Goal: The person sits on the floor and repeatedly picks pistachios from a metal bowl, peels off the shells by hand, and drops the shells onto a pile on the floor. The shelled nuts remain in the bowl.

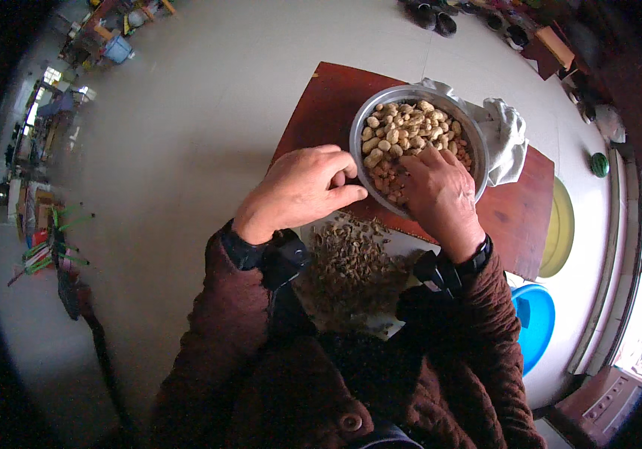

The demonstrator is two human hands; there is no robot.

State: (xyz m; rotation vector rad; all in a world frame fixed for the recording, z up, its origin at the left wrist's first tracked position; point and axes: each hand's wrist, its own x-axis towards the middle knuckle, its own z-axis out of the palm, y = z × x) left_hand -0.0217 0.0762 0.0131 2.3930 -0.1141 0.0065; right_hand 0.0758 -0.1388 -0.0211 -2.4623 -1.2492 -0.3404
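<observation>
A round metal bowl (pixel 357 126) on a dark red wooden table (pixel 321 112) holds unshelled peanuts (pixel 405 126) and reddish shelled kernels (pixel 391 182). My right hand (pixel 439 191) reaches over the bowl's near rim, its fingertips down among the kernels; whether they grip anything is hidden. Just left of the rim is my left hand (pixel 310 185), fingers curled and thumb pointing towards the bowl; its palm cannot be seen, so what it may hold is unclear. Broken peanut shells (pixel 349 252) lie heaped below the table's near edge, between my forearms.
A pale cloth (pixel 506 140) hangs beside the bowl at the right. Beyond the table's right side are a yellowish round basin (pixel 559 230) and a blue basin (pixel 537 325). Shoes (pixel 436 19) and a watermelon (pixel 599 165) rest on the floor (pixel 214 95).
</observation>
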